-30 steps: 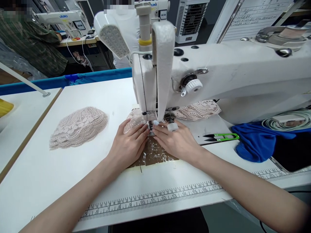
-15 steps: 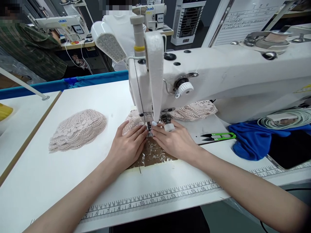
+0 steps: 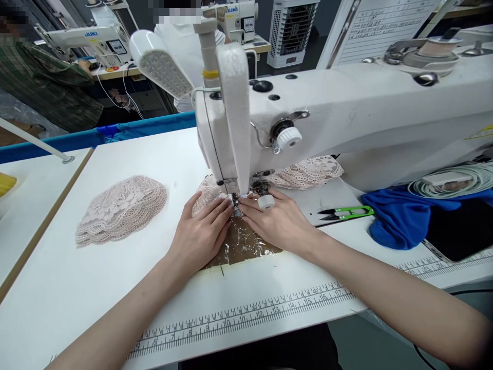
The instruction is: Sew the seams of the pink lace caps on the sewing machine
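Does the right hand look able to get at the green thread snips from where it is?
Probably yes: the green snips lie just right of the right hand, with no object visible between them.

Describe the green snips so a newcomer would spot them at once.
Find the large white sewing machine. Below its long arm in view, just left of the crumpled blue cloth, lie the snips. Their bright green handle and dark pointed blades set them apart.
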The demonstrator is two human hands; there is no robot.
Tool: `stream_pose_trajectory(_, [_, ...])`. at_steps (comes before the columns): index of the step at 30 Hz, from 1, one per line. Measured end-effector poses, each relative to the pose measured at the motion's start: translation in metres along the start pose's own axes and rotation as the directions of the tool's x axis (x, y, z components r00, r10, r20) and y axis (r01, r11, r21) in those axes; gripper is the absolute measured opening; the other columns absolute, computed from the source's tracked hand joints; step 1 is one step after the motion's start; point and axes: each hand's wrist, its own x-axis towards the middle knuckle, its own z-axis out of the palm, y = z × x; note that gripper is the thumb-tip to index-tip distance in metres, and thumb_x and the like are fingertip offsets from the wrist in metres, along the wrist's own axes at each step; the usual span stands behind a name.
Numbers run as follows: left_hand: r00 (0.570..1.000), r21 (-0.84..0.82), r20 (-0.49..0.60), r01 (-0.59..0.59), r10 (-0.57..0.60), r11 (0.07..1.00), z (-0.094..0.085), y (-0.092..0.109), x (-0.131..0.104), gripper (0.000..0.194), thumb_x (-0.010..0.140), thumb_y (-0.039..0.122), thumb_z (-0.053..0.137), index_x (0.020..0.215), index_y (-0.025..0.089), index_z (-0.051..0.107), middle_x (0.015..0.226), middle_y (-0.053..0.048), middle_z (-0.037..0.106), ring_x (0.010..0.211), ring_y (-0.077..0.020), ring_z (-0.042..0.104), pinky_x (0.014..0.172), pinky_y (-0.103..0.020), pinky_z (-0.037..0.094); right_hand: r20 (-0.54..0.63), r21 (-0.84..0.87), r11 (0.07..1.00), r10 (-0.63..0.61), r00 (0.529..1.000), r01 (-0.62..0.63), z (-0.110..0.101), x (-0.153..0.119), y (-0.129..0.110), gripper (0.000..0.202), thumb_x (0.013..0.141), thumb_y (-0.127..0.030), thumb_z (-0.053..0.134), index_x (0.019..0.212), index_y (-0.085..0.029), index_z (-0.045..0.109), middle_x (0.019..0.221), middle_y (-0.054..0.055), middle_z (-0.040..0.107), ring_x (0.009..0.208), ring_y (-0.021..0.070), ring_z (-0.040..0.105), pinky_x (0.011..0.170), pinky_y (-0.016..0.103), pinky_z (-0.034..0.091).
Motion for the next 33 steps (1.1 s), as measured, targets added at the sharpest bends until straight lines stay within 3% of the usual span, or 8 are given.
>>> stream_pose_trajectory(12, [0.999,-0.034,0.041,0.018,-0.017,0.999,-0.003,0.001,0.001,0.029,0.094,0.018,0.046,0.121,0.019,0.058,0.124,-0.008,0.066,0.117,-0.0238,0.061,0.113,-0.053,0.027,-0.047,-0.022,0.999,0.026,0.999,-0.027,0.001,-0.001,0.002,0.02,0.091,-0.016,0.052,0.096,-0.016,0.071,0.081,0.005,0.072,0.081,0.0198,0.059,0.089,0.034,0.042])
stream_pose_trajectory(17, [1.0,-0.003,-0.003,0.023,-0.023,1.0,-0.007,-0.003,0.001,0.025,0.094,0.023,0.05,0.117,0.018,0.056,0.122,-0.009,0.067,0.116,-0.0236,0.062,0.112,-0.05,0.029,-0.039,-0.038,0.999,0.011,0.999,-0.013,0.001,-0.003,0.002,0.021,0.09,-0.011,0.049,0.092,-0.014,0.07,0.081,0.006,0.071,0.079,0.0198,0.058,0.085,0.035,0.041])
stream_pose_trajectory(20, [0.999,0.021,0.005,0.049,-0.049,0.999,-0.009,-0.008,0.0,0.025,0.095,0.025,0.049,0.117,0.017,0.055,0.12,-0.009,0.068,0.116,-0.0244,0.061,0.11,-0.05,0.03,-0.019,0.045,0.999,0.006,1.0,-0.005,-0.002,-0.003,-0.007,0.025,0.09,-0.007,0.044,0.089,-0.015,0.068,0.091,0.006,0.073,0.082,0.0184,0.059,0.077,0.033,0.04])
stream_pose_trajectory(22, [0.999,0.041,0.017,0.038,-0.039,0.998,-0.011,-0.01,-0.002,0.023,0.095,0.024,0.047,0.115,0.016,0.056,0.119,-0.009,0.068,0.115,-0.0249,0.062,0.11,-0.051,0.03,0.006,0.134,0.991,-0.016,1.0,0.015,-0.006,-0.003,-0.015,0.025,0.091,-0.008,0.043,0.102,-0.015,0.065,0.109,0.006,0.07,0.09,0.0175,0.059,0.075,0.032,0.04])
stream_pose_trajectory(25, [1.0,0.073,0.002,0.013,-0.013,0.997,-0.016,-0.01,-0.004,0.017,0.094,0.02,0.047,0.103,0.019,0.061,0.109,-0.006,0.072,0.1,-0.0234,0.068,0.105,-0.049,0.035,0.046,0.185,0.982,-0.048,0.998,0.039,-0.011,-0.002,-0.022,0.025,0.095,-0.018,0.044,0.116,-0.014,0.059,0.11,0.008,0.069,0.094,0.0181,0.059,0.076,0.032,0.04])
stream_pose_trajectory(29, [0.997,0.128,-0.073,0.005,0.004,0.992,-0.022,-0.008,-0.005,0.012,0.09,0.017,0.053,0.091,0.022,0.064,0.082,0.0,0.074,0.071,-0.019,0.066,0.084,-0.043,0.044,-0.086,0.028,0.999,-0.014,0.996,0.017,-0.016,-0.003,-0.02,0.022,0.097,-0.021,0.045,0.094,-0.015,0.065,0.079,0.006,0.071,0.084,0.021,0.06,0.078,0.037,0.04])
stream_pose_trajectory(31, [0.996,0.105,-0.078,-0.025,0.033,0.994,-0.021,-0.009,-0.004,0.017,0.088,0.016,0.054,0.101,0.022,0.064,0.092,-0.001,0.074,0.082,-0.0206,0.067,0.086,-0.043,0.044,-0.121,0.03,0.998,-0.044,0.992,0.048,-0.017,-0.004,-0.02,0.022,0.094,-0.013,0.044,0.099,-0.016,0.066,0.088,0.005,0.072,0.09,0.0203,0.06,0.081,0.036,0.042])
stream_pose_trajectory(33, [0.997,0.057,-0.038,-0.071,0.073,0.996,-0.018,-0.01,-0.003,0.028,0.089,0.015,0.052,0.114,0.023,0.061,0.111,-0.003,0.072,0.103,-0.0233,0.064,0.097,-0.046,0.041,-0.075,0.094,0.991,-0.088,0.993,0.094,-0.017,-0.005,-0.023,0.025,0.093,-0.01,0.044,0.103,-0.016,0.065,0.097,0.006,0.072,0.093,0.0182,0.061,0.081,0.033,0.044])
